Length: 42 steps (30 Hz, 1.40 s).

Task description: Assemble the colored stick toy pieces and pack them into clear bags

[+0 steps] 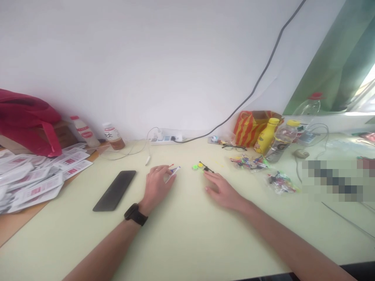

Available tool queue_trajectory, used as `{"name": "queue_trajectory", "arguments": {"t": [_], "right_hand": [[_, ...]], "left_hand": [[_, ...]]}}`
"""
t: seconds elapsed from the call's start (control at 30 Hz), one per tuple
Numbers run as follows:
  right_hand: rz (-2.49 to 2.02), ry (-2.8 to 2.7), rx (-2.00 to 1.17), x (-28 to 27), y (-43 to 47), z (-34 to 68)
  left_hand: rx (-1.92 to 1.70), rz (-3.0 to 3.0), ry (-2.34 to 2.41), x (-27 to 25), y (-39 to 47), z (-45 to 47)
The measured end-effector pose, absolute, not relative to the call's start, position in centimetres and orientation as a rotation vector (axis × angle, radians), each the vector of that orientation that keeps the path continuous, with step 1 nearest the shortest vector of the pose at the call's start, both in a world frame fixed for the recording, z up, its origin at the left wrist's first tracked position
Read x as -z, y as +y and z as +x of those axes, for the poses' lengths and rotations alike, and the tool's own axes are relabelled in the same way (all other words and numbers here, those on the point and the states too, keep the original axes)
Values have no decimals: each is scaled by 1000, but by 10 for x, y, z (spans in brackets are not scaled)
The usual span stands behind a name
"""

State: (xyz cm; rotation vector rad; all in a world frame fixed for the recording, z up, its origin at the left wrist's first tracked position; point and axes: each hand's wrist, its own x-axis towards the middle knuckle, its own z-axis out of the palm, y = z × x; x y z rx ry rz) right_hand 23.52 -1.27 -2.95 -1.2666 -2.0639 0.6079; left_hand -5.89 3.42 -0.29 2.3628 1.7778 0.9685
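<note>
My left hand [156, 185], with a black watch [136, 214] on its wrist, rests on the pale table. Its fingers are bent, and a thin white plastic piece [173, 174] lies between thumb and forefinger. Blue and red bits show beside it, partly covered by the fingers. My right hand [222, 192] is flat and low, fingers stretched out and thumb apart. Its fingertips reach a small black plastic piece [206, 169] with a thin stem. Just left of that lie a green round piece [195, 167] and a yellow one [200, 165].
A black phone [115, 191] lies left of my left hand. Bags of small colourful parts [249, 161] are at the right, before bottles [266, 136] and a striped bag [247, 127]. Glasses [234, 147] and a power strip [166, 140] sit near the wall. White packets [32, 179] pile up at left.
</note>
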Motion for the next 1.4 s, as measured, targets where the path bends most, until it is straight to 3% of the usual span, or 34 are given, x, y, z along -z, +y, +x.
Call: {"name": "queue_trajectory", "arguments": {"t": [0.27, 0.37, 0.57, 1.4], "right_hand": [[-1308, -2055, -592, 31, -8, 235], [-1286, -2067, -567, 31, -7, 235], [-1248, -2129, -537, 28, -7, 233], [-1235, -2041, -551, 19, -14, 236]], "left_hand": [[-1151, 2485, 1776, -1, 23, -48], [-1210, 2567, 1565, -7, 7, -34], [-675, 2506, 944, -8, -19, -19], [-676, 2323, 1215, 4, -13, -25]]}}
